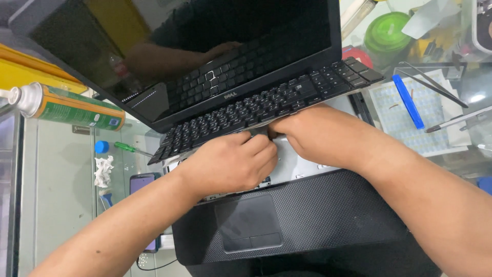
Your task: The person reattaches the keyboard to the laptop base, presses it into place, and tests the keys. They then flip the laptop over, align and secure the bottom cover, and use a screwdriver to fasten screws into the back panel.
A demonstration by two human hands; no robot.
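A black laptop lies open before me, its dark screen tilted back. The black keyboard is lifted off the base and leans up against the screen. My left hand and my right hand meet under the keyboard's front edge, fingertips pinched together over the bare grey metal tray. What they pinch is hidden by the fingers. The touchpad sits just below my left wrist.
A green and orange tube lies at the left. A green-handled screwdriver, crumpled tissue and a phone sit left of the laptop. A blue pry tool, tweezers and a green lid are at the right.
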